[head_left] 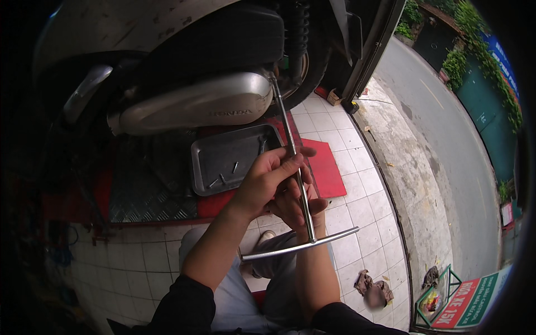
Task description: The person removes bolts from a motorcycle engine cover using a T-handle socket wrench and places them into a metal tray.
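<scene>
A long chrome T-handle socket wrench runs from the rear end of a scooter's silver engine cover back toward me. Its far tip meets the cover's edge; the fastener there is too small to make out. My left hand is closed around the middle of the shaft, thumb on top. Just below it, my right hand curls loosely about the shaft, palm up, with the crossbar over my right wrist. Left of my hands, a grey metal tray holds several loose bolts.
The scooter's black shock absorber and rear wheel stand at the far side. Under the tray is a red platform with a metal tread plate. Crumpled brown rags lie on the white floor tiles at right. Beyond the doorway runs a street.
</scene>
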`<act>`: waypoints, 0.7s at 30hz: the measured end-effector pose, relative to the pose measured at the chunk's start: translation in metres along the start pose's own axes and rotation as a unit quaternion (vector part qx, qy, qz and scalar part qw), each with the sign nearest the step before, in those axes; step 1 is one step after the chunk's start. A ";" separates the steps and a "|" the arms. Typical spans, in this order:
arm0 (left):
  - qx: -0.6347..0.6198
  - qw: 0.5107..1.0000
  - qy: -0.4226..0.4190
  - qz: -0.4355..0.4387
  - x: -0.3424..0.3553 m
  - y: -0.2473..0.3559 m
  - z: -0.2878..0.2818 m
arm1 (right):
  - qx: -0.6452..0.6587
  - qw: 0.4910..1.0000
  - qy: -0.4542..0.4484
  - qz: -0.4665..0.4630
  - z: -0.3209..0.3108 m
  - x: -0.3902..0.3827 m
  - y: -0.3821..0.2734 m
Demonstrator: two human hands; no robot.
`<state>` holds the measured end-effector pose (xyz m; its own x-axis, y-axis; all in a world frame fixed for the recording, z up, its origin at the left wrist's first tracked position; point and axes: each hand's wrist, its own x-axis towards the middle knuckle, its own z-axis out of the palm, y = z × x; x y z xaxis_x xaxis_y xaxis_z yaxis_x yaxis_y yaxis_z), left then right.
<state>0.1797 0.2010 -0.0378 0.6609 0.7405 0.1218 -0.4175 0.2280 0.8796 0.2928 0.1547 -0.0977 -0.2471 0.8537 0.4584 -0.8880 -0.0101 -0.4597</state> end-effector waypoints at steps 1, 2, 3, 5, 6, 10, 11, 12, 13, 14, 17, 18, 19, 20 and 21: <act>-0.001 1.000 0.002 -0.005 -0.001 0.002 0.001 | -0.016 1.000 0.010 0.004 0.000 -0.001 -0.001; -0.012 1.000 0.005 -0.009 -0.002 0.003 0.002 | -0.033 0.999 0.020 0.008 0.001 -0.001 -0.003; -0.023 1.000 0.008 -0.013 -0.003 0.003 0.003 | -0.049 0.998 0.030 0.013 0.002 -0.002 -0.004; -0.028 0.999 0.007 -0.020 -0.005 0.005 0.005 | -0.060 0.998 0.018 -0.002 0.001 -0.002 -0.002; -0.022 0.999 0.004 -0.024 -0.006 0.007 0.006 | -0.065 0.998 0.011 -0.009 -0.001 -0.002 -0.002; 0.009 1.000 -0.017 -0.004 -0.007 0.005 0.005 | -0.042 0.998 -0.046 0.003 -0.002 -0.002 -0.003; 0.019 1.000 -0.011 0.008 -0.008 0.004 0.005 | -0.046 0.998 -0.039 0.003 0.000 -0.003 -0.003; 0.029 0.999 -0.006 0.020 -0.008 0.003 0.006 | -0.052 0.998 -0.035 0.004 0.001 -0.003 -0.004; 0.040 0.999 0.000 0.032 -0.007 0.002 0.006 | -0.058 0.998 -0.031 0.004 0.002 -0.002 -0.005; 0.061 0.996 0.036 0.058 -0.005 -0.001 0.005 | -0.068 0.997 -0.030 0.005 0.002 0.000 -0.007; 0.157 0.968 0.147 0.130 0.002 -0.010 -0.002 | -0.058 0.997 -0.048 0.001 -0.009 -0.003 -0.013; 0.210 0.948 0.186 0.150 0.002 -0.009 -0.005 | -0.062 0.996 -0.057 0.007 -0.013 -0.005 -0.017; 0.262 0.923 0.224 0.170 0.005 -0.011 -0.008 | -0.065 0.996 -0.065 0.012 -0.016 -0.006 -0.022; 0.307 0.891 0.253 0.221 0.010 -0.008 -0.006 | -0.068 0.995 -0.073 0.029 -0.017 -0.008 -0.026; 0.385 0.850 0.281 0.224 0.014 -0.004 -0.005 | -0.081 0.993 -0.075 0.034 -0.018 -0.009 -0.031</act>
<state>0.1877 0.2132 -0.0422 0.0501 0.8782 0.4756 0.1256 -0.4780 0.8693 0.3298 0.1564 -0.1011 -0.3696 0.7671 0.5244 -0.7967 0.0289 -0.6037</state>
